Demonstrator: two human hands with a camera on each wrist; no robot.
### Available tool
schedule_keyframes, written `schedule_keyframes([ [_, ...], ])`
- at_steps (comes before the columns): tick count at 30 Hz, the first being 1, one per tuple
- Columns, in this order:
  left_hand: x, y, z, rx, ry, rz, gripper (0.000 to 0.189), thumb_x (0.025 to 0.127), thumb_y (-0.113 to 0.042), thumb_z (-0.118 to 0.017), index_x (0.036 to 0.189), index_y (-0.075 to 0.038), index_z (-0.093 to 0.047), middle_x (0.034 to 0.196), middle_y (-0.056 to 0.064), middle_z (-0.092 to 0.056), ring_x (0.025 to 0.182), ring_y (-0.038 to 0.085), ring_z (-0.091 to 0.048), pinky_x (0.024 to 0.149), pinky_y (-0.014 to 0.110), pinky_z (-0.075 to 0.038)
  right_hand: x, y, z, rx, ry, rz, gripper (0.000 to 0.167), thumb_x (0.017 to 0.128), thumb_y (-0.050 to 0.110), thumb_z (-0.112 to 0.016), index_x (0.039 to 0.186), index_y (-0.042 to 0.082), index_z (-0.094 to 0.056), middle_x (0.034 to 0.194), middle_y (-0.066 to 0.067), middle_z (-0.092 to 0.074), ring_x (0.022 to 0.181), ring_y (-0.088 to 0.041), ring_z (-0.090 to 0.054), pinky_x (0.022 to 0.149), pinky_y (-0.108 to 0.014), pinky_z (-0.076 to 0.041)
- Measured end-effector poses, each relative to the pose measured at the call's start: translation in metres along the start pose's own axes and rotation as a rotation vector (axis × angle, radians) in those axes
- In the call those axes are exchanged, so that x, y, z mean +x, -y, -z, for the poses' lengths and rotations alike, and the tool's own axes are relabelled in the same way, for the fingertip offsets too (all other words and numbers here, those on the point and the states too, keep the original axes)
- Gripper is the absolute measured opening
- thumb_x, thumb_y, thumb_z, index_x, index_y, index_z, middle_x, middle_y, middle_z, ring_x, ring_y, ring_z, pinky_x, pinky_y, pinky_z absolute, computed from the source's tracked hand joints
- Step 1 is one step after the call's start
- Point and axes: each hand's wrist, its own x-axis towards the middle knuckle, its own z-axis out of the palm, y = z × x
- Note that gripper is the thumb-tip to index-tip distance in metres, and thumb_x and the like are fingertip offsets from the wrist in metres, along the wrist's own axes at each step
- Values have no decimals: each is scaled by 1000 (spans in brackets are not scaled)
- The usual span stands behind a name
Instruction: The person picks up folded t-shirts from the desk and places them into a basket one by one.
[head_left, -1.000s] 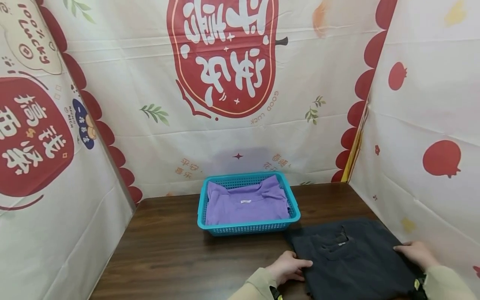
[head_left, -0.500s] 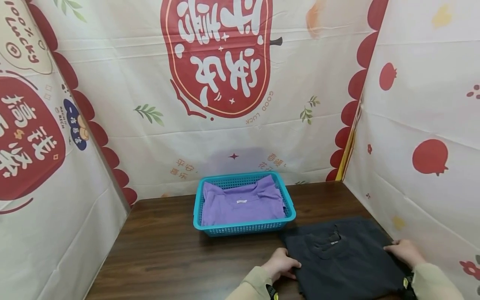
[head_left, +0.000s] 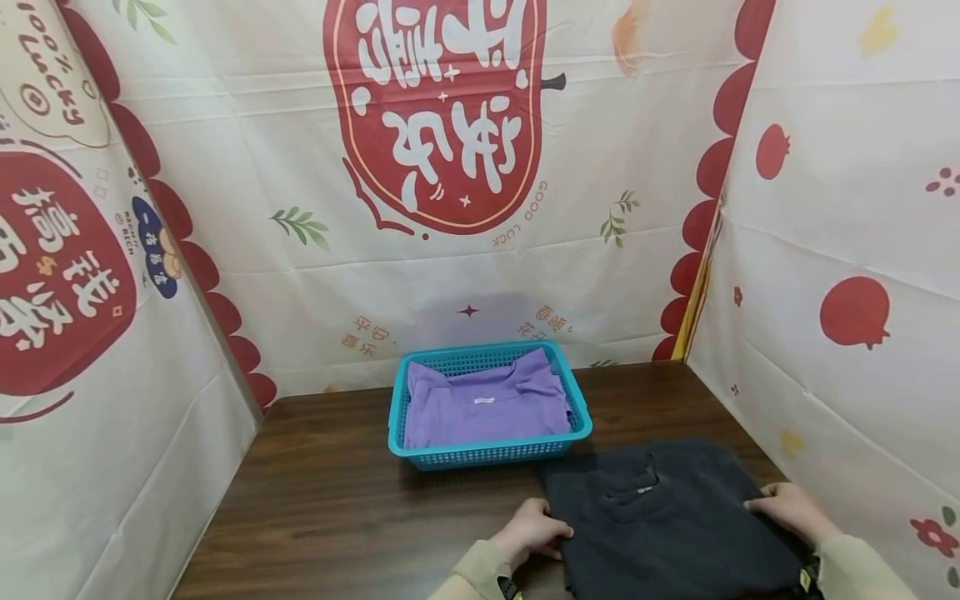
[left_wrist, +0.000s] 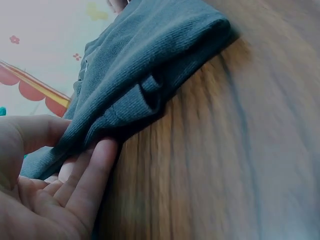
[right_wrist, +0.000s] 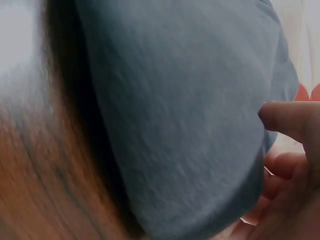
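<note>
A dark grey folded shirt [head_left: 667,525] lies at the front right, its neckline and small label facing up. My left hand [head_left: 528,533] pinches its left edge, thumb on top and fingers beneath. In the left wrist view, the folded layers of the shirt [left_wrist: 135,85] show between thumb and fingers, close over the wood. My right hand [head_left: 791,510] grips the opposite edge. The right wrist view has the thumb of the right hand [right_wrist: 290,165] on the cloth, with the other fingers partly hidden behind it.
A turquoise plastic basket [head_left: 491,453] stands at the back of the dark wooden table [head_left: 322,500], holding a folded purple shirt [head_left: 487,412]. Printed white cloth walls [head_left: 450,275] enclose the table at the back and both sides.
Both hands have moved left with the dark grey shirt between them, bringing it nearer the front of the basket. The basket and purple shirt have stayed in place; the head view shifted slightly.
</note>
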Motion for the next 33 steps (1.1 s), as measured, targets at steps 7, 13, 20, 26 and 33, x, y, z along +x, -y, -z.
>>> schedule_keyframes([
  [7, -15, 13, 25, 14, -41, -28, 17, 79, 0, -69, 90, -1, -56, 78, 13, -57, 50, 12, -51, 50, 29, -54, 1, 19, -14, 80, 66, -19, 43, 79, 18, -69, 56, 19, -33, 51, 8, -27, 46, -7, -27, 48, -25, -32],
  [13, -30, 21, 51, 30, -23, -14, 18, 81, -2, -69, 95, 0, -58, 79, 13, -60, 54, 13, -53, 51, 28, -54, 1, 35, -27, 105, 161, 53, 45, 79, 18, -71, 54, 20, -33, 49, 9, -27, 45, -6, -24, 46, -24, -29],
  [20, -48, 26, 76, 48, -44, 17, 21, 81, -3, -68, 98, 3, -58, 81, 14, -60, 54, 13, -52, 50, 28, -53, 1, 54, -40, 158, 271, 146, 44, 80, 19, -71, 55, 21, -35, 49, 10, -28, 45, -5, -22, 45, -23, -26],
  [26, -64, 33, 101, 51, -65, 31, 20, 80, -5, -68, 97, 2, -59, 78, 12, -61, 51, 11, -50, 48, 25, -52, -3, 80, -58, 150, 290, 124, 45, 78, 20, -73, 55, 21, -34, 48, 10, -27, 43, -5, -20, 42, -22, -23],
  [33, -83, 41, 133, 42, -76, 14, 18, 80, -5, -65, 95, 3, -62, 75, 9, -64, 50, 9, -53, 50, 26, -53, -6, 112, -85, 113, 263, 153, 43, 77, 21, -75, 56, 20, -37, 48, 9, -31, 42, -5, -26, 42, -22, -26],
])
